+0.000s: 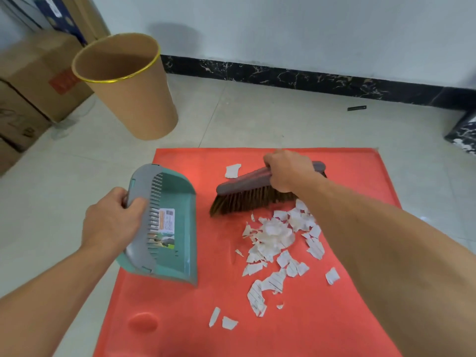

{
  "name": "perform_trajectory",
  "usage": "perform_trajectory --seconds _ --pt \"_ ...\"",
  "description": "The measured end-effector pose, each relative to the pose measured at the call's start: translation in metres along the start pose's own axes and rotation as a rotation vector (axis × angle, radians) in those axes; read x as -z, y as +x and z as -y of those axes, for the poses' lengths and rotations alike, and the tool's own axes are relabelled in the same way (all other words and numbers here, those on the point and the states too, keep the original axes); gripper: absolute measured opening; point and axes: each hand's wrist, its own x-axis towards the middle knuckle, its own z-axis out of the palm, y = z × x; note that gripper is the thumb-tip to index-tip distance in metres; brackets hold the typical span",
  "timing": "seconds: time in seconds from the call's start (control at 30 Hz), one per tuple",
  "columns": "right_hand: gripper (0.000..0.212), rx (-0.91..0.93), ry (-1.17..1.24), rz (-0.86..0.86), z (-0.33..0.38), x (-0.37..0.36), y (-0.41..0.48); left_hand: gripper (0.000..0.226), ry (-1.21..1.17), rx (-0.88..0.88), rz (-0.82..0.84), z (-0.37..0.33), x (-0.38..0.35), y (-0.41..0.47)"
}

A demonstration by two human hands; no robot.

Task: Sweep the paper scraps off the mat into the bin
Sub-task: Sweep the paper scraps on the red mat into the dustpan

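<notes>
A red mat (180, 318) lies on the tiled floor. Several torn white paper scraps (277, 240) are heaped on its right half, with one stray scrap (232, 170) beyond the brush. My right hand (288, 171) grips the grey back of a brush (244, 197), whose brown bristles rest on the mat just beyond the heap. My left hand (113, 217) grips the grey comb edge of a teal dustpan (172, 228), which sits tilted on the mat's left edge with its mouth toward the scraps. A brown bin (134, 99) with a gold rim stands beyond the mat at the left.
Cardboard boxes (28, 94) are stacked at the far left beside the bin. A white wall with a black marble skirting (309, 78) runs along the back. A small dark object (356, 108) lies on the floor near the skirting.
</notes>
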Motion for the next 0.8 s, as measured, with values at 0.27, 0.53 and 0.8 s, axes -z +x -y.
perform_trajectory --seconds 0.27,0.53,0.8 --pt "0.031 -0.081 0.094 -0.201 0.007 -0.009 0.015 0.031 0.017 -0.003 0.008 -0.008 -0.002 -0.001" --pt "0.032 -0.181 0.060 -0.151 0.015 -0.022 0.038 0.033 0.018 -0.023 -0.009 -0.002 -0.003 0.001" --pt "0.033 0.014 0.009 0.019 -0.007 0.004 0.024 0.032 -0.002 -0.009 -0.007 -0.006 -0.003 0.001"
